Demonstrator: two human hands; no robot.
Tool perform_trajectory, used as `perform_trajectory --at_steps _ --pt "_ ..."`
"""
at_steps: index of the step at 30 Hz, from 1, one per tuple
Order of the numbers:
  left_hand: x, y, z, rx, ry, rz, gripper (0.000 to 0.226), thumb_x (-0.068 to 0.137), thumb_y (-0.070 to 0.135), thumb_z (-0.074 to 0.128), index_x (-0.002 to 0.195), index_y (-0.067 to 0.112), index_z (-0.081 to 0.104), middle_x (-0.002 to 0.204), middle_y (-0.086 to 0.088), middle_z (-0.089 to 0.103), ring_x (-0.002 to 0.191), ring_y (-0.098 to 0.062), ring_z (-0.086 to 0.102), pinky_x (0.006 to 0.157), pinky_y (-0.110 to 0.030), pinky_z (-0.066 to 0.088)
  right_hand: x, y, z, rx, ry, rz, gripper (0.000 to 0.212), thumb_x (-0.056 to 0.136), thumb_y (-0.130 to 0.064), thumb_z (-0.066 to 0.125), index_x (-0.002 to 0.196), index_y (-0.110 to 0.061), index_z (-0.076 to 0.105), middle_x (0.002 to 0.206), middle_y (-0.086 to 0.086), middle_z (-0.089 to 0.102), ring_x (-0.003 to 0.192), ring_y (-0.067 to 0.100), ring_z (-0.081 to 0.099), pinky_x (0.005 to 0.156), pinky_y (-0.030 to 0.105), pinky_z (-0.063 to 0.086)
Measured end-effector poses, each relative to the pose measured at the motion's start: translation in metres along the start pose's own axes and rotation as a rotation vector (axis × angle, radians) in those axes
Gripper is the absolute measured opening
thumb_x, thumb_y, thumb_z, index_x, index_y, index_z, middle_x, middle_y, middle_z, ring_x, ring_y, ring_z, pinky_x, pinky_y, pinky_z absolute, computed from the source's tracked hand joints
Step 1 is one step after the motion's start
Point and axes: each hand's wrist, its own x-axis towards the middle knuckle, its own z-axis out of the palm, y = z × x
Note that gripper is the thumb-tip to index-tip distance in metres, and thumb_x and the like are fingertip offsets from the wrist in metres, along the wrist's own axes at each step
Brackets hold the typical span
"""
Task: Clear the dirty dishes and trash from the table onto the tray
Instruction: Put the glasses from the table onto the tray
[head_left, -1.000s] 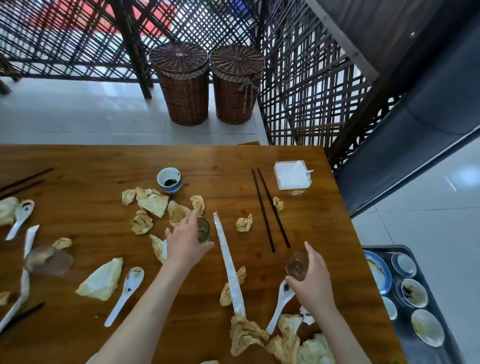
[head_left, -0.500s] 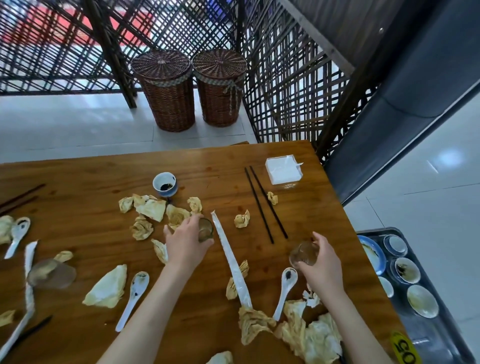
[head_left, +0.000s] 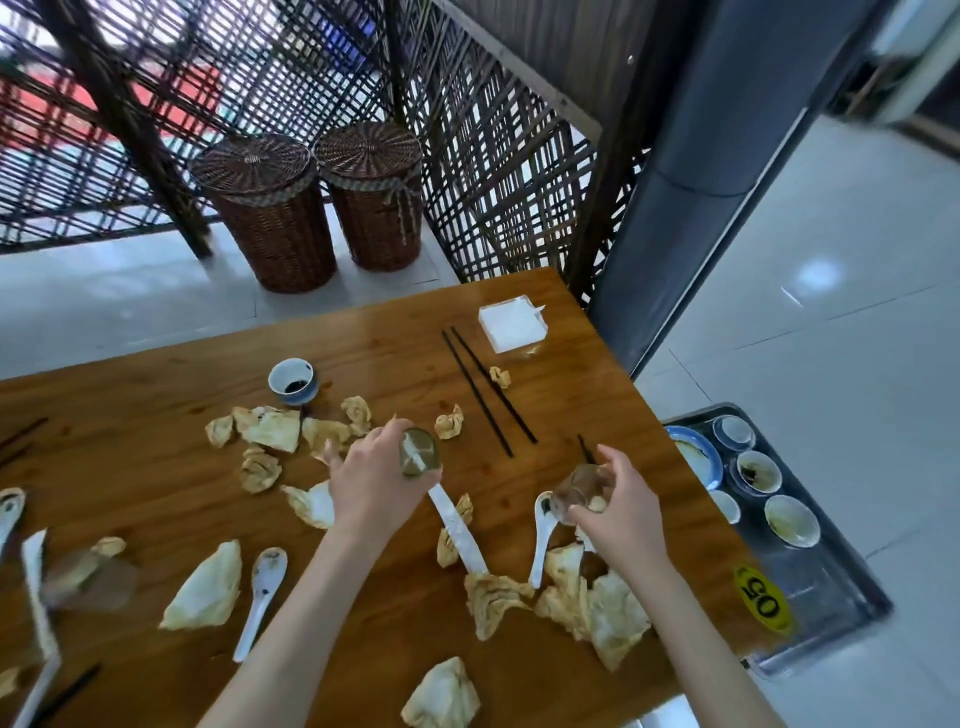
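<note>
I am picking up two small glass cups, one in each hand. My left hand (head_left: 374, 480) is curling round a glass cup (head_left: 418, 451) above the surface (head_left: 156, 467). My right hand (head_left: 621, 512) is gripping another glass cup (head_left: 574, 491). Next I think both must go right, onto the tray (head_left: 831, 597) beside the surface, among the dirty bowls (head_left: 791, 520).
</note>
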Motion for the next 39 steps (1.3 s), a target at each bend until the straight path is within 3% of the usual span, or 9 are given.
perform_trajectory --at_steps 8,14,19,24,28,33,39 --pt "-0.040 0.054 0.013 -0.030 0.015 -0.072 0.059 0.072 0.052 0.072 0.125 0.032 0.052 0.118 0.010 0.062 0.112 -0.017 0.056 0.110 -0.057 0.015 0.001 0.027 -0.049 -0.039 -0.045 -0.095 0.079 0.068 -0.024 0.079 0.136 -0.029 0.038 0.125 -0.005 0.054 0.113 0.012 0.051 0.088 0.021 0.041" --pt "-0.071 0.110 0.038 -0.062 0.092 -0.162 0.056 0.071 0.053 0.073 0.119 0.034 0.053 0.110 0.008 0.064 0.107 -0.020 0.058 0.109 -0.059 0.016 0.010 0.065 -0.099 -0.113 -0.110 -0.207 0.079 0.067 -0.028 0.080 0.135 -0.029 0.039 0.122 -0.004 0.056 0.114 0.015 0.053 0.095 0.033 0.048" --pt "-0.085 0.156 0.059 -0.075 0.115 -0.193 0.056 0.071 0.053 0.073 0.119 0.032 0.053 0.110 0.007 0.063 0.105 -0.022 0.058 0.107 -0.059 0.021 0.021 0.093 -0.136 -0.123 -0.161 -0.241 0.080 0.067 -0.026 0.080 0.136 -0.026 0.039 0.128 -0.003 0.054 0.116 0.014 0.052 0.095 0.033 0.048" --pt "-0.083 0.188 0.072 -0.066 0.097 -0.168 0.058 0.071 0.053 0.073 0.121 0.030 0.053 0.115 0.005 0.063 0.109 -0.022 0.057 0.108 -0.059 0.023 0.024 0.113 -0.160 -0.077 -0.152 -0.228 0.077 0.070 -0.022 0.080 0.135 -0.025 0.041 0.127 -0.006 0.054 0.115 0.011 0.052 0.096 0.029 0.047" --pt "-0.068 0.214 0.078 -0.093 0.089 -0.109 0.058 0.072 0.051 0.074 0.122 0.030 0.053 0.116 0.006 0.063 0.112 -0.021 0.056 0.110 -0.058 0.015 0.033 0.130 -0.171 -0.032 -0.118 -0.179 0.077 0.068 -0.021 0.080 0.134 -0.028 0.042 0.113 -0.015 0.051 0.107 0.006 0.052 0.086 0.018 0.042" --pt "-0.060 0.253 0.095 -0.139 0.065 -0.059 0.058 0.073 0.050 0.074 0.123 0.030 0.053 0.118 0.006 0.062 0.113 -0.022 0.055 0.111 -0.057 0.013 0.054 0.160 -0.186 -0.039 -0.057 -0.155 0.074 0.066 -0.022 0.080 0.131 -0.027 0.045 0.112 -0.010 0.057 0.104 0.010 0.057 0.087 0.026 0.050" --pt "-0.069 0.319 0.129 -0.149 0.044 -0.039 0.058 0.073 0.050 0.073 0.123 0.031 0.052 0.120 0.007 0.061 0.115 -0.019 0.054 0.111 -0.054 0.017 0.084 0.208 -0.223 -0.048 -0.082 -0.148 0.073 0.065 -0.021 0.079 0.131 -0.026 0.046 0.112 -0.010 0.059 0.101 0.008 0.057 0.077 0.012 0.042"
